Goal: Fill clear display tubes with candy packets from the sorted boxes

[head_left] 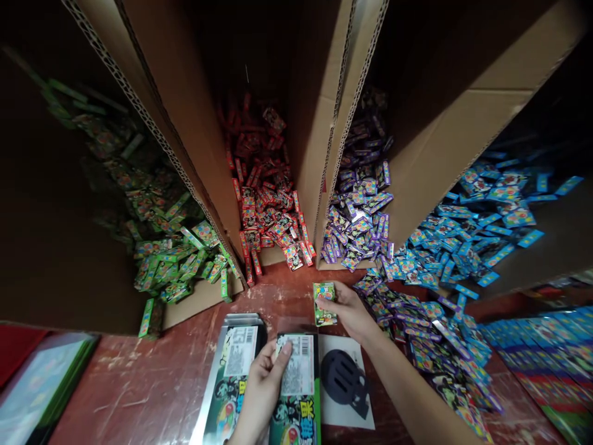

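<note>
My right hand (pixel 348 311) is closed on a small green packet (pixel 323 303), held upright just above the red table (pixel 139 389). My left hand (pixel 265 384) rests on a green display box (pixel 296 395), thumb pressed on its white barcode label (pixel 298 366). A second, silver-edged box (pixel 229 383) with a barcode label lies to the left of it. Four open cardboard cartons lie on their sides ahead, spilling small packets: green packets (pixel 180 259), red packets (pixel 269 210), purple packets (pixel 356 216) and blue packets (pixel 467 235).
A white sheet with a black round part (pixel 345 377) lies right of the green box. Purple and blue packets spread over the table under my right forearm. Flat blue-green stacks (pixel 551 364) sit at the right edge. Flat green packs and something red (pixel 32 383) lie at the left.
</note>
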`<state>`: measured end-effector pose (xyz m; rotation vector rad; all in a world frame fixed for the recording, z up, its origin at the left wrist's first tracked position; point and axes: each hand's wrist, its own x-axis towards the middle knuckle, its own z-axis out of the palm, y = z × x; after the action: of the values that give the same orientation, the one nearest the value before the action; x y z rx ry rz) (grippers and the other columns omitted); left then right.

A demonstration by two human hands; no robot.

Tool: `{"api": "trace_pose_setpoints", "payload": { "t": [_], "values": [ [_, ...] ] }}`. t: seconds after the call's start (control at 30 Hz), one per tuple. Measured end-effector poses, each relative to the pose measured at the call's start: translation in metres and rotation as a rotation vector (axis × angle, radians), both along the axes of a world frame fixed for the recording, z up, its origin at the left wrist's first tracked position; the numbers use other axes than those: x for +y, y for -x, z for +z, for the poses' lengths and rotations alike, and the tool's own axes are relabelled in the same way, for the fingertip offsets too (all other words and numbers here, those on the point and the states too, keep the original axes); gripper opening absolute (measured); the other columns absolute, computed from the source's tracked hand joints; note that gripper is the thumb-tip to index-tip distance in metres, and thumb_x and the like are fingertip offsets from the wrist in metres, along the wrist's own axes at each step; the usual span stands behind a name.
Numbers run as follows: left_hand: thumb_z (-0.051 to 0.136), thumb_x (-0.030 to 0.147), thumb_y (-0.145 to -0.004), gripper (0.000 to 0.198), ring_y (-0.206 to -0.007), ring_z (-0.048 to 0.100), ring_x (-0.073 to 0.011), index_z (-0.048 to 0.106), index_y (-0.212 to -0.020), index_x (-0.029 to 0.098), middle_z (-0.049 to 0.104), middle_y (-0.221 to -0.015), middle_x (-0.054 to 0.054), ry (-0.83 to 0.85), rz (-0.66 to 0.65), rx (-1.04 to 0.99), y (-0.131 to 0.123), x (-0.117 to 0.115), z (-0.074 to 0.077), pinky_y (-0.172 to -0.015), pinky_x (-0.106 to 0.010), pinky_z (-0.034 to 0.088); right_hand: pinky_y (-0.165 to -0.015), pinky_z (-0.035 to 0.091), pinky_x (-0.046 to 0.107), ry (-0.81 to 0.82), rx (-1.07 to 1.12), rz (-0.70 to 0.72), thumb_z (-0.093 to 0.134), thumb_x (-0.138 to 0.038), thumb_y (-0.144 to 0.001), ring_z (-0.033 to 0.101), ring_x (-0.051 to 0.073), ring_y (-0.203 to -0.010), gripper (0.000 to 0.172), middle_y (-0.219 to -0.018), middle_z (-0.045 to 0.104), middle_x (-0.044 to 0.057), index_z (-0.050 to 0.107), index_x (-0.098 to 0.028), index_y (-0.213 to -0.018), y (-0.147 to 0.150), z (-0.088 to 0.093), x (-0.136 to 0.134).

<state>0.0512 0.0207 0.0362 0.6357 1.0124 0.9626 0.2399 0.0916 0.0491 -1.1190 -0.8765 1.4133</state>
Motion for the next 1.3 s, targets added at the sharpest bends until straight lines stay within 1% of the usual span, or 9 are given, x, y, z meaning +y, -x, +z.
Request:
{"api": "trace_pose_setpoints", "payload": {
  "t": [0.1,0.23,0.4,0.57,0.7,0.83,1.07,1.2,1.3],
  "values": [
    [0.070,0.040,-0.071,0.028,-0.063,0.065,-0.0174,0.061,-0.082,0.017,0.070,-0.073,-0.003,0.006,0.011,-0.002,0.001,-0.001,0.000,-0.063,-0.027,0.049,-0.058,0.048,0.025,-0.070,-0.164,-0.061,0.079,-0.030,-0.058,0.057,0.013,-0.060,0.031,-0.065,0.061,-0.003,0.060,-0.017,-0.078,-0.005,0.001,0.002],
    [0.069,0.041,-0.072,0.029,-0.062,0.064,-0.0168,0.061,-0.086,0.017,0.071,-0.075,-0.003,0.005,-0.012,-0.004,0.002,0.000,-0.001,-0.063,-0.027,0.049,-0.053,0.049,0.025,-0.089,-0.179,-0.024,0.075,-0.033,-0.063,0.059,0.014,-0.063,0.043,-0.074,0.064,-0.002,0.060,-0.022,-0.102,-0.008,0.011,0.004],
    [0.069,0.038,-0.073,0.023,-0.056,0.060,-0.0126,0.061,-0.079,0.017,0.066,-0.066,0.001,-0.023,-0.004,0.006,-0.002,-0.001,0.006,-0.059,-0.022,0.045,-0.061,0.051,0.028,-0.082,-0.066,-0.021,0.080,-0.032,-0.057,0.061,0.014,-0.063,0.026,-0.068,0.066,0.000,0.065,-0.018,-0.073,0.017,0.006,-0.001],
    [0.070,0.039,-0.071,0.025,-0.056,0.060,-0.0135,0.062,-0.081,0.018,0.066,-0.064,0.001,-0.009,0.013,0.006,-0.003,-0.005,0.007,-0.058,-0.023,0.046,-0.080,0.049,0.033,-0.218,-0.353,0.271,0.068,-0.035,-0.073,0.062,0.017,-0.082,0.033,-0.087,0.067,0.003,0.067,-0.022,-0.103,0.018,-0.001,-0.010],
    [0.070,0.040,-0.071,0.029,-0.057,0.061,-0.0149,0.064,-0.086,0.016,0.067,-0.065,0.000,-0.014,0.010,0.000,-0.002,-0.008,0.003,-0.057,-0.024,0.046,-0.080,0.048,0.032,-0.288,-0.486,0.420,0.061,-0.034,-0.080,0.060,0.017,-0.086,0.027,-0.091,0.064,0.004,0.068,-0.023,-0.104,0.012,-0.002,-0.020],
    [0.069,0.039,-0.072,0.032,-0.066,0.064,-0.0187,0.063,-0.093,0.017,0.070,-0.074,-0.002,-0.032,0.035,0.014,0.000,-0.009,0.006,-0.061,-0.026,0.048,-0.093,0.043,0.036,-0.286,-0.432,0.374,0.063,-0.033,-0.079,0.056,0.022,-0.106,0.030,-0.114,0.059,0.007,0.066,-0.025,-0.108,0.022,-0.007,-0.034],
    [0.070,0.035,-0.072,0.058,-0.080,0.064,-0.0218,0.049,-0.124,0.022,0.070,-0.085,-0.003,-0.153,0.137,0.264,0.007,-0.015,0.016,-0.075,-0.029,0.048,-0.099,0.039,0.041,-0.297,-0.371,0.381,0.061,-0.030,-0.082,0.050,0.024,-0.116,0.022,-0.124,0.055,0.006,0.068,-0.028,-0.102,0.035,-0.007,-0.052],
    [0.065,0.033,-0.076,0.037,-0.110,0.054,-0.0224,0.058,-0.111,0.025,0.062,-0.115,-0.004,-0.287,0.109,0.317,0.010,-0.015,0.013,-0.092,-0.027,0.040,-0.097,0.043,0.040,-0.279,-0.306,0.273,0.061,-0.029,-0.081,0.055,0.023,-0.110,0.028,-0.134,0.045,0.007,0.063,-0.029,-0.110,0.035,-0.013,-0.061],
    [0.059,0.034,-0.081,0.026,-0.092,0.059,-0.0198,0.057,-0.104,0.022,0.064,-0.100,-0.004,-0.314,0.054,0.404,0.013,-0.012,0.004,-0.081,-0.026,0.044,-0.086,0.051,0.037,-0.216,-0.228,0.094,0.062,-0.030,-0.080,0.063,0.021,-0.094,0.032,-0.127,0.051,0.009,0.058,-0.026,-0.112,0.040,-0.026,-0.072]
  ]
}}
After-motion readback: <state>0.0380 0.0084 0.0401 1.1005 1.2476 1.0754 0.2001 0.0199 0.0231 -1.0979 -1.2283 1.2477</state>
